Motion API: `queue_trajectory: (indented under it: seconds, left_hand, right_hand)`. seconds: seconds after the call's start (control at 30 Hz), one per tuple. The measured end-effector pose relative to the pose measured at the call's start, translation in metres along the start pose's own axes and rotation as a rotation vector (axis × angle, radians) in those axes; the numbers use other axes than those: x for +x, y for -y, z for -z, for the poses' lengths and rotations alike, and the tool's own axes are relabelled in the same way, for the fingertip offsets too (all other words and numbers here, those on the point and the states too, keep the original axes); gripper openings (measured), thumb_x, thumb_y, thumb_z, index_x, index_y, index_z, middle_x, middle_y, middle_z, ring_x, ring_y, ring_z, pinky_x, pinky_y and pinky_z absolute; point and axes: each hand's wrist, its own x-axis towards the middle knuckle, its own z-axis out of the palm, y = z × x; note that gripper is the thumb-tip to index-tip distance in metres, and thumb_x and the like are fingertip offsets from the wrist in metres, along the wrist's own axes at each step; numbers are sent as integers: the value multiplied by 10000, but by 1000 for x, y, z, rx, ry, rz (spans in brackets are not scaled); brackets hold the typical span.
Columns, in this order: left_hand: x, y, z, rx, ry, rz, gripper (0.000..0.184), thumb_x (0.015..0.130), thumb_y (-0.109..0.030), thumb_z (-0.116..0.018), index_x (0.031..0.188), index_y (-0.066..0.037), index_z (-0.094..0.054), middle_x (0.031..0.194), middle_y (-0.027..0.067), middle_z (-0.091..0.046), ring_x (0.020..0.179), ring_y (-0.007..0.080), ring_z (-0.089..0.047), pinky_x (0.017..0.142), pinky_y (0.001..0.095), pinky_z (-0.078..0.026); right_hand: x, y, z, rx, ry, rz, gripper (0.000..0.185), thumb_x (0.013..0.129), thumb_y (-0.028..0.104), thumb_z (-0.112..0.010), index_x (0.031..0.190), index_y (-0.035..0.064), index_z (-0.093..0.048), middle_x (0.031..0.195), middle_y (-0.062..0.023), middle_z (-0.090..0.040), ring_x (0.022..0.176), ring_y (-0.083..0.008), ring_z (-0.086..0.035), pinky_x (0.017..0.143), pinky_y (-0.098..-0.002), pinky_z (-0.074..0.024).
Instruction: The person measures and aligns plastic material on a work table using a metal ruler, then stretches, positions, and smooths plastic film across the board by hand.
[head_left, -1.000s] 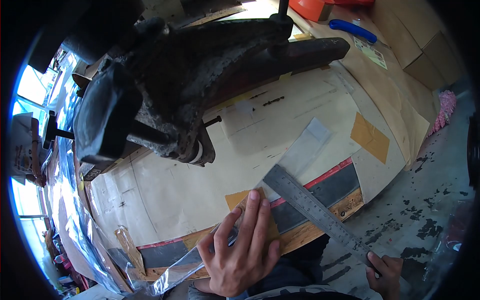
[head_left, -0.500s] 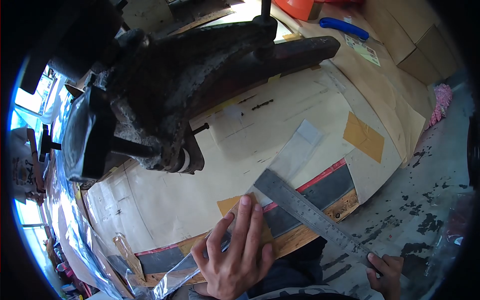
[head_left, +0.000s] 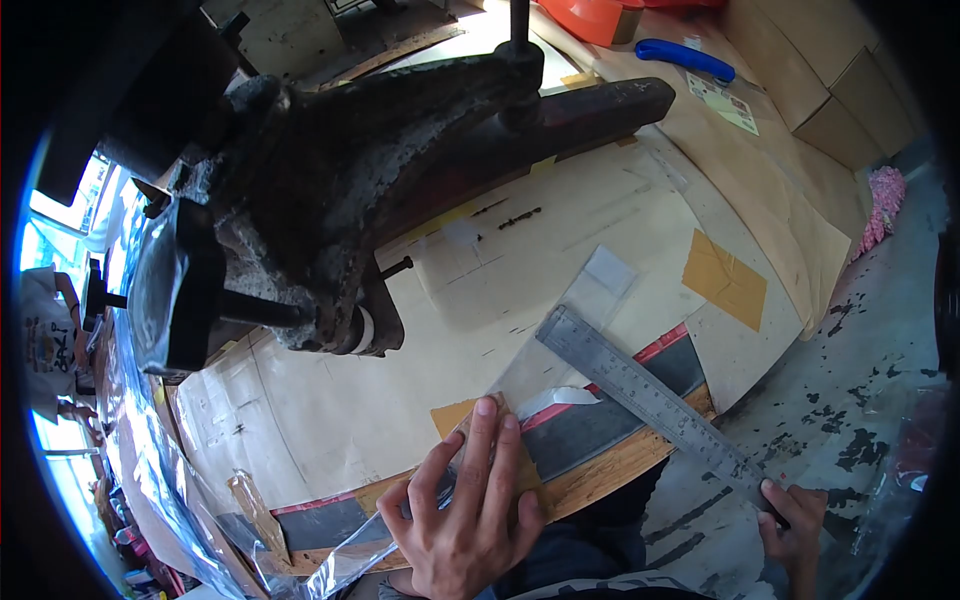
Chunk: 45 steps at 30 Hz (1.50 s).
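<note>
Metal ruler [head_left: 655, 402] laid diagonally across dark strip [head_left: 572, 432] and wooden edge [head_left: 600, 488]; lower end gripped between thumb and fingers of right hand [head_left: 795, 522]. Left hand [head_left: 465, 530], well apart, is laid palm-down over brown tape [head_left: 452, 416], fingers extended, slightly spread. Curled white sliver [head_left: 566, 398] seen between.

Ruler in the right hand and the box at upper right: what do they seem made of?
Ruler: probably steel, dull satin finish, judging by its grey sheen and dark graduations. Box: likely cardboard, matte brown, judging by its stiff panels and straight creases.
</note>
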Motion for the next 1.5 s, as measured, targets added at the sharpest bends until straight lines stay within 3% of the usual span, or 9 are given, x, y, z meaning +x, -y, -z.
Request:
queue_trajectory:
  seconds: [0.3,0.7,0.8,1.0,1.1,1.2,1.3,1.4,1.5]
  left_hand:
    - [1,-1,0,12,-10,4,502,802,-275,-543,1289,-159,-585,1357,-2,-549,1094,175,-530,873,342,-334]
    - [0,-1,0,15,-4,8,501,812,-282,-544,1297,-164,-579,1362,-3,-543,1092,185,-527,874,346,-333]
    - [-1,-1,-1,76,114,17,492,820,-355,-517,1249,-133,-609,1319,19,-578,1054,221,-531,867,368,-356]
    - [0,-1,-1,-21,-23,13,514,794,-271,-563,1297,-162,-579,1356,0,-549,1089,186,-527,864,346,-341]
    - [0,0,-1,-18,-34,4,522,781,-258,-578,1294,-163,-582,1353,0,-552,1085,185,-526,855,343,-349]
    - [0,0,-3,-4,-58,1,519,775,-252,-585,1287,-164,-587,1353,-1,-552,1078,186,-526,852,342,-354]
    - [1,0,-2,0,-51,-3,511,780,-255,-586,1281,-158,-591,1353,0,-552,1070,186,-528,837,342,-354]
    - [-2,5,0,63,118,6,514,761,-368,-552,1250,-229,-621,1338,-69,-559,1069,131,-510,853,327,-331]
    - [-2,5,0,58,120,5,526,747,-369,-569,1248,-219,-619,1337,-58,-559,1047,132,-524,838,318,-345]
  right_hand:
    - [17,-5,14,-71,92,13,490,617,134,-676,1103,90,-648,558,-30,-455,497,-223,-447,595,-352,-336]
    - [16,-3,10,-56,149,-9,476,620,130,-671,1095,95,-651,587,-42,-496,521,-228,-486,610,-355,-350]
    - [18,-2,10,-61,137,9,474,620,131,-671,1092,95,-652,580,-42,-486,510,-230,-476,593,-357,-346]
    - [19,-3,9,-67,86,45,457,640,137,-673,1094,85,-649,565,-44,-477,490,-231,-464,576,-364,-335]
    - [21,-6,14,107,72,9,438,669,141,-669,1100,69,-642,556,-52,-484,486,-232,-476,570,-360,-338]
    - [17,-16,-2,165,-72,-58,450,628,190,-702,1075,139,-686,540,-13,-457,482,-205,-441,586,-337,-352]
    - [23,-22,-1,89,-82,-15,452,626,179,-703,1075,129,-684,536,-12,-449,477,-206,-435,571,-340,-339]
    - [27,-22,3,41,-45,-22,454,623,176,-706,1074,127,-685,539,-15,-450,473,-211,-431,563,-343,-328]
    - [26,-25,4,63,-7,-31,465,622,180,-708,1084,130,-682,542,-15,-456,472,-212,-429,557,-341,-323]
